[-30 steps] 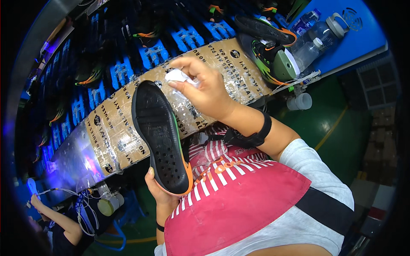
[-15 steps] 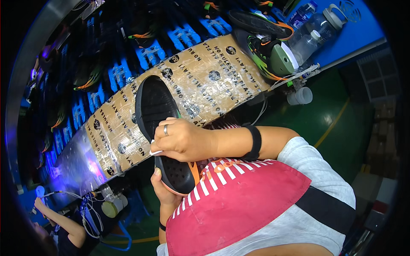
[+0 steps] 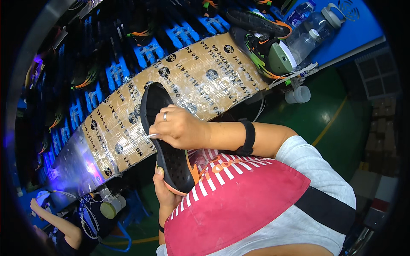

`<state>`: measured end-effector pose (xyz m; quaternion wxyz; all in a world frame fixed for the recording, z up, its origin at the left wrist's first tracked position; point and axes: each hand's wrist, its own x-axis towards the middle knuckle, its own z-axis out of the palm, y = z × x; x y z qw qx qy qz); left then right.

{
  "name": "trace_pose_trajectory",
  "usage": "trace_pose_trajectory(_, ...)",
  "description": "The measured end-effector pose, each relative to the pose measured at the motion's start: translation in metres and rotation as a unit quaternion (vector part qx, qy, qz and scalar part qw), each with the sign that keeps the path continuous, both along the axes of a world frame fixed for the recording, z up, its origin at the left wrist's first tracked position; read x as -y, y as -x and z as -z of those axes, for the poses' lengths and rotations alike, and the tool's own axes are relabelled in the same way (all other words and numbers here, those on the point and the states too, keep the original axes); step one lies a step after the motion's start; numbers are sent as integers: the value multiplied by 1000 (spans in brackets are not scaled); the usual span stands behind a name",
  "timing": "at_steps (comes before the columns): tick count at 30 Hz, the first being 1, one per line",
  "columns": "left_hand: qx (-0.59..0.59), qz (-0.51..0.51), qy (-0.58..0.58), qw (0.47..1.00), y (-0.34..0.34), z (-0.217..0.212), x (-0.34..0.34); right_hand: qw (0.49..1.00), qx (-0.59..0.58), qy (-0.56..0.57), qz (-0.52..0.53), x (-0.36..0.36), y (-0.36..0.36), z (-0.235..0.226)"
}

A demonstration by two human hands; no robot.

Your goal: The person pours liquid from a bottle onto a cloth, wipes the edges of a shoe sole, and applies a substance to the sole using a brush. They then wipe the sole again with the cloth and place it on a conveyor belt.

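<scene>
Shoe [image 3: 168, 145], black with its dotted sole facing up, sits between two hands above a tape-wrapped desk [image 3: 128, 128]. Left hand [image 3: 167, 197] cups the heel end from below, fingers [image 3: 159, 171] curled up around the orange-trimmed edge. Right hand [image 3: 179, 127] now lies across the middle of the sole, fingers folded down and pinching a small white sliver, perhaps a strip or tool, against the rubber just past the fingertips. A second ago that hand was raised near the toe holding a white piece; half a second ago it had dropped to the sole. So the work appears to have shifted from picking up to pressing or wiping along the sole. A ring and a black wristband [image 3: 249, 136] show on the right arm. Beyond the fingers, more shoes [image 3: 265, 51] and clear bottles [image 3: 311, 34] rest on a blue surface. Another person's arm [image 3: 55, 219] shows far below the left hand.
</scene>
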<state>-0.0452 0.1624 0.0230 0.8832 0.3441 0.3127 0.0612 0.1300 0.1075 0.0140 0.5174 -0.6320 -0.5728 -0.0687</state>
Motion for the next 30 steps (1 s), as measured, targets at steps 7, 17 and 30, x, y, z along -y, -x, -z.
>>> trace_pose_trajectory(7, -2, -30, 23, 999, -2, 4, 1, 998, 11, -9, -55, 6, 11, 3)
trace_pose_trajectory(17, -10, -27, 19, 999, -2, 4, 3, 999, -8, -3, -32, 8, 5, 3)
trace_pose_trajectory(30, 2, -24, 17, 1000, -5, 11, -2, 1000, 14, 4, 20, 3, -2, -1)
